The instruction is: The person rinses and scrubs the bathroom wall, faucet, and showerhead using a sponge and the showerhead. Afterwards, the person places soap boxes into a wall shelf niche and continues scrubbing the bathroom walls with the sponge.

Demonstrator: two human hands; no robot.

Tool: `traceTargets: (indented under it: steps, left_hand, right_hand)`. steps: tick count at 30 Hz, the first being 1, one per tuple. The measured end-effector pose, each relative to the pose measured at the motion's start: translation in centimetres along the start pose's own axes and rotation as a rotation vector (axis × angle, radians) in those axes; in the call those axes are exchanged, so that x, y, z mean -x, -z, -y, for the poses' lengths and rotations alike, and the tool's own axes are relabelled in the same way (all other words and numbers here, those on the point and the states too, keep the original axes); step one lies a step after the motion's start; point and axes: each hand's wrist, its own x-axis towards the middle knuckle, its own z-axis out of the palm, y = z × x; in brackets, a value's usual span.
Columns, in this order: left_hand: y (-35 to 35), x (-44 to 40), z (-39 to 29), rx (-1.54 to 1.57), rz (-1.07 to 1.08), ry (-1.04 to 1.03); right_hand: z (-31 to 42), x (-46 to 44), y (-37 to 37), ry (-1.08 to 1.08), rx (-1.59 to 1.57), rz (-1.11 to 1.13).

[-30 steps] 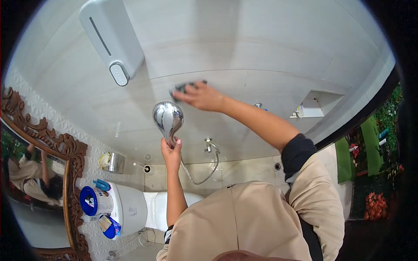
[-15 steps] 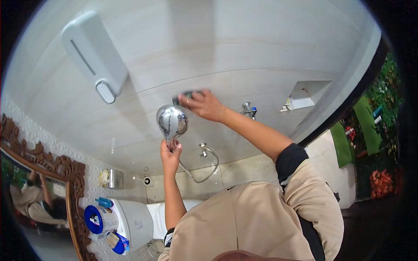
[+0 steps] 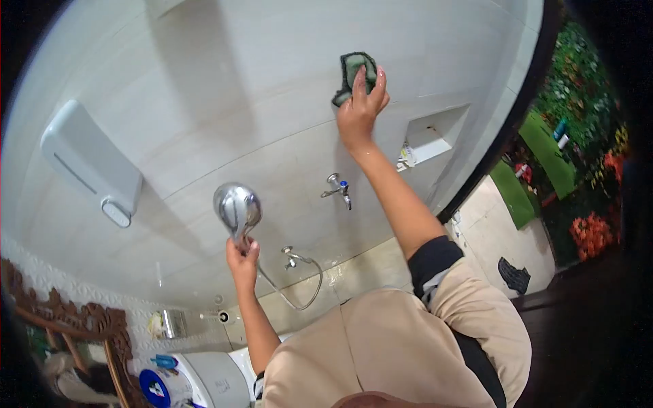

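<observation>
My left hand (image 3: 243,258) is wrapped round the handle of a chrome shower head (image 3: 238,206), which points up toward the wall. From the handle a metal hose (image 3: 314,294) loops to a valve (image 3: 289,257) low on the wall. Higher up and to the right, my right hand (image 3: 363,112) presses a dark green scrubbing sponge (image 3: 355,66) flat on the pale tiled wall (image 3: 286,75). Its fingers lie over the sponge's right part. Below that hand is a wall tap (image 3: 339,187) with a blue mark.
A white dispenser (image 3: 92,163) is fixed to the wall at left. A recessed shelf (image 3: 435,139) holds small items. The toilet tank (image 3: 211,377), with a blue-lidded tub (image 3: 154,387), stands lower left by a carved mirror frame (image 3: 68,313). Right of the doorway are plants (image 3: 578,75).
My right hand has moved up and right across the wall with the sponge, away from the shower head. My left hand still holds the shower head. The view has shifted.
</observation>
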Motion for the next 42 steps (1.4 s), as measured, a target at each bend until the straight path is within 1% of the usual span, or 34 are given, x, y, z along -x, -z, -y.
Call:
traceTargets:
  steps: [1,2,3,5,6,8,9,10,11,12,13,14,16,17,18,20,21,22,24,26,27,29,30,32,33,35,36,38,39,41,42]
  left_hand:
    - [-0.2,-0.5,0.0,-0.041,0.017,-0.023]
    - [-0.4,-0.9,0.0,-0.056,-0.011,-0.018]
    - [-0.9,-1.4,0.2,-0.026,0.008,0.004]
    - [-1.8,-1.8,0.6,-0.007,0.010,0.031]
    - [-2.1,-2.0,0.7,-0.006,0.010,0.020]
    - [-2.5,-2.3,0.6,-0.010,0.001,0.014]
    - [-2.8,-2.4,0.4,0.034,-0.016,0.027]
    - [-3.1,-2.4,0.3,0.079,-0.033,0.045]
    - [-3.3,-2.4,0.3,0.077,-0.043,0.058]
    - [-3.2,-2.4,0.4,0.048,-0.059,0.029]
    - [-3.1,-2.3,0.5,0.018,-0.071,0.001]
    - [-3.0,-1.9,0.3,0.014,-0.072,0.015]
    - [-2.7,-1.5,-0.3,0.043,-0.121,-0.049]
    - [-2.3,-1.2,-0.2,0.075,-0.127,-0.029]
    - [-1.8,-1.0,0.1,0.077,-0.146,-0.007]
    - [-0.8,-0.4,0.7,0.033,-0.197,-0.052]
    - [-0.4,0.1,0.6,0.014,-0.234,-0.009]
    - [0.1,0.9,0.5,0.001,-0.243,0.010]
    - [1.0,1.5,0.3,0.057,-0.243,0.005]
    - [2.3,2.5,0.2,0.058,-0.255,0.009]
    - [2.9,3.1,0.2,0.063,-0.253,0.008]
    - [3.7,4.0,-0.4,0.067,-0.270,0.023]
    - [4.1,4.3,-0.6,0.075,-0.269,0.030]
    - [5.0,5.0,-0.7,0.050,-0.253,0.037]
    - [5.5,5.3,-0.7,0.037,-0.232,0.033]
    - [6.1,5.5,-0.7,0.020,-0.224,0.055]
    - [6.3,5.5,-0.7,0.012,-0.213,0.068]
    - [6.7,5.5,-0.6,-0.006,-0.219,0.078]
    - [6.9,5.4,-0.7,-0.019,-0.230,0.082]
    - [7.3,5.3,-1.1,-0.042,-0.232,0.119]
    - [7.4,5.3,-1.1,-0.061,-0.238,0.149]
  right_hand:
    - [0.0,1.2,0.3,0.151,-0.054,0.098]
    - [0.1,2.4,0.7,0.303,-0.112,0.188]
    - [0.2,3.1,0.9,0.302,-0.141,0.195]
    - [0.0,4.1,1.5,1.057,-0.232,0.372]
    - [-0.7,3.9,1.3,1.049,-0.253,0.368]
    - [-2.0,2.4,0.6,0.521,-0.179,0.143]
    - [-1.8,1.9,0.5,0.271,-0.072,0.053]
    - [-1.7,2.4,0.1,0.272,-0.082,0.066]
    - [-1.4,3.4,-0.2,0.387,-0.143,0.120]
    - [-1.1,4.3,-0.2,0.497,-0.201,0.175]
    - [-0.8,5.0,0.1,0.489,-0.204,0.193]
    - [-0.6,5.2,0.2,0.526,-0.192,0.212]
    - [0.3,4.9,0.2,0.615,-0.177,0.244]
    - [1.1,4.6,0.4,0.453,-0.173,0.288]
    - [1.9,4.9,0.3,0.459,-0.188,0.312]
    - [3.9,6.8,0.3,0.368,-0.284,0.393]
    - [5.1,8.4,0.9,0.409,-0.354,0.583]
    - [6.3,10.4,1.5,0.399,-0.368,0.601]
    - [8.2,14.8,2.4,0.301,-0.526,1.025]
    - [9.5,18.4,3.9,0.227,-0.428,1.346]
    - [9.7,20.2,4.2,0.235,-0.441,1.359]
    - [9.8,24.1,4.4,0.176,-0.271,1.595]
    - [9.6,26.3,4.2,0.174,-0.282,1.607]
    - [9.0,30.9,3.9,0.412,-0.290,1.793]
    - [9.1,33.1,3.9,0.408,-0.300,1.800]
    - [9.3,37.1,4.6,0.437,-0.354,1.900]
    - [9.4,38.9,5.0,0.430,-0.359,1.905]
    - [9.5,41.7,5.8,0.381,-0.243,1.812]
    - [9.4,42.8,5.5,0.374,-0.244,1.817]
    - [9.2,43.9,5.2,0.755,-0.016,1.822]
    - [8.7,44.4,5.5,0.754,-0.014,1.830]
